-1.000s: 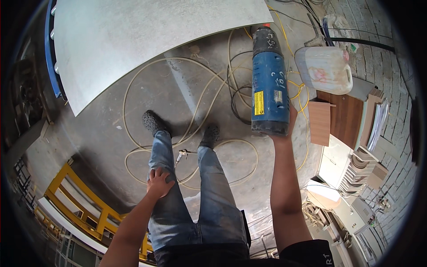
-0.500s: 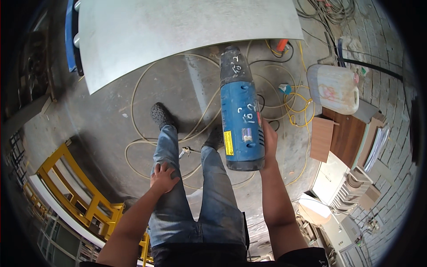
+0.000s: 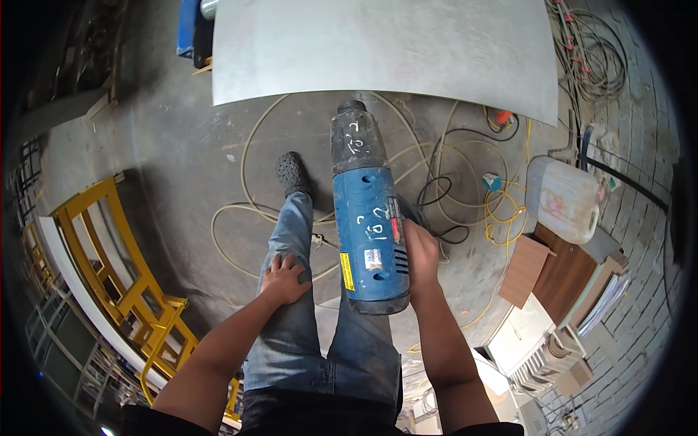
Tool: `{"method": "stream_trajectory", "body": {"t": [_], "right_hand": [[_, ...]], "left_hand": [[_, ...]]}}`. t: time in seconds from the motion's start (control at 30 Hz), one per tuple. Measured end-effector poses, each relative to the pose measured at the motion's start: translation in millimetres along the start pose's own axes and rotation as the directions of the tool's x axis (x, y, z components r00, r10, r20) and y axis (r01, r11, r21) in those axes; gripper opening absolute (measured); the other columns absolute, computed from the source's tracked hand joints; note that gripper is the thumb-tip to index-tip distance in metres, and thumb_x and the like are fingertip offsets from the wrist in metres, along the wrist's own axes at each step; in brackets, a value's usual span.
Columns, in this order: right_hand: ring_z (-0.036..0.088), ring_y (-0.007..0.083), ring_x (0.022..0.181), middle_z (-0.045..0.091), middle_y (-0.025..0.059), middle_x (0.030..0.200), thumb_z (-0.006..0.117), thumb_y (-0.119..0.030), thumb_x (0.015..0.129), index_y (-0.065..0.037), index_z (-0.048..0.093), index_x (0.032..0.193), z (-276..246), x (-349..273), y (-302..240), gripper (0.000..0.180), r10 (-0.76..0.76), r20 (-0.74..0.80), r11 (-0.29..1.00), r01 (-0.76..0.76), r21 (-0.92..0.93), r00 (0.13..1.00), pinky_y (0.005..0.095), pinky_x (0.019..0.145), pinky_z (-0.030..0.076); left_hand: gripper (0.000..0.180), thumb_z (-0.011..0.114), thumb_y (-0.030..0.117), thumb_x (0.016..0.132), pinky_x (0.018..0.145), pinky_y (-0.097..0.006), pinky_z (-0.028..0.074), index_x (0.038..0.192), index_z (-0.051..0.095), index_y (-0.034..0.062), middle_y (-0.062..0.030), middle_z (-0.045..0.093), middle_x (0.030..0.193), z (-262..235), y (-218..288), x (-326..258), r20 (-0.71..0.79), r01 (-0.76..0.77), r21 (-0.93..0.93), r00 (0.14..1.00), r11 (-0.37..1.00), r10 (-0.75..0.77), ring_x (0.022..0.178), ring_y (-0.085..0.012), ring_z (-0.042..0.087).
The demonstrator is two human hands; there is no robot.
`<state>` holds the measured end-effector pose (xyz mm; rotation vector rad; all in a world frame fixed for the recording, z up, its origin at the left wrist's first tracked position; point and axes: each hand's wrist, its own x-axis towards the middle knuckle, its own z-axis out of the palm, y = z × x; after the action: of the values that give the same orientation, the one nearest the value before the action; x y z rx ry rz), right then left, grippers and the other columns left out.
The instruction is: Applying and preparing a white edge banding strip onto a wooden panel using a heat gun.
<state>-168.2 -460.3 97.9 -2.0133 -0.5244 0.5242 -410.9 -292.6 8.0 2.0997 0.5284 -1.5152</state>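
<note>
My right hand (image 3: 422,254) grips a big blue power drill (image 3: 367,218) by its handle, its grey nose pointing away from me toward a large grey metal sheet (image 3: 385,47) lying on the concrete floor. The drill hangs over my right leg. My left hand (image 3: 283,276) rests flat on my left thigh, on blue jeans, holding nothing. My left shoe (image 3: 291,173) stands on the floor among loops of pale cable (image 3: 243,218).
A yellow metal frame (image 3: 120,276) lies at the left. At the right stand a white plastic canister (image 3: 563,200), brown wooden boards (image 3: 560,272), and tangled yellow and black cables (image 3: 494,203). A blue object (image 3: 187,29) sits at the sheet's left corner.
My right hand has drawn the drill from the far right toward me and to the centre, over my leg. The view has swung, so the sheet fills the top. My left hand stays on the thigh.
</note>
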Motion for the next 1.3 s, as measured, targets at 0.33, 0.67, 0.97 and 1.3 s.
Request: {"method": "stream_trajectory", "body": {"t": [0.33,0.67,0.97,1.3], "right_hand": [[0.058,0.0351,0.068,0.056,0.0161,0.075,0.062,-0.002,0.070,0.002,0.056,0.087,43,21,-32,0.018,-0.219,0.118,0.970,0.229,-0.081,0.969,0.0392,0.059,0.046],[0.059,0.0348,0.070,0.059,0.0145,0.076,0.065,-0.008,0.066,0.000,0.056,0.087,77,40,-54,0.024,-0.231,0.220,0.968,0.248,-0.050,0.948,0.0419,0.062,0.047],[0.059,0.0348,0.070,0.058,0.0148,0.076,0.064,-0.006,0.067,0.000,0.057,0.088,95,45,-68,0.023,-0.237,0.288,0.962,0.265,-0.062,0.928,0.0420,0.062,0.046],[0.060,0.0359,0.073,0.060,0.0156,0.081,0.064,-0.006,0.070,0.001,0.058,0.092,103,46,-77,0.024,-0.240,0.290,0.961,0.269,-0.063,0.926,0.0422,0.064,0.047]], "left_hand": [[0.057,0.058,0.051,0.082,0.108,-0.058,0.026,0.130,0.056,0.0200,-0.0101,0.028,0.151,-6,-12,-5,-0.001,-0.022,-0.071,1.000,0.997,0.022,0.142,-0.0369,0.017],[0.062,0.053,0.054,0.083,0.110,-0.057,0.025,0.134,0.052,0.0184,-0.0100,0.027,0.152,-5,-30,-9,-0.001,-0.033,-0.146,0.999,0.989,0.033,0.143,-0.0360,0.016],[0.064,0.053,0.053,0.084,0.110,-0.056,0.024,0.137,0.049,0.0188,-0.0094,0.027,0.153,16,-47,-1,-0.017,-0.056,-0.216,0.998,0.975,0.054,0.143,-0.0358,0.016],[0.062,0.053,0.055,0.084,0.110,-0.057,0.023,0.136,0.050,0.0217,-0.0098,0.027,0.153,10,-49,-7,-0.013,-0.066,-0.213,0.998,0.975,0.064,0.143,-0.0367,0.016]]}}
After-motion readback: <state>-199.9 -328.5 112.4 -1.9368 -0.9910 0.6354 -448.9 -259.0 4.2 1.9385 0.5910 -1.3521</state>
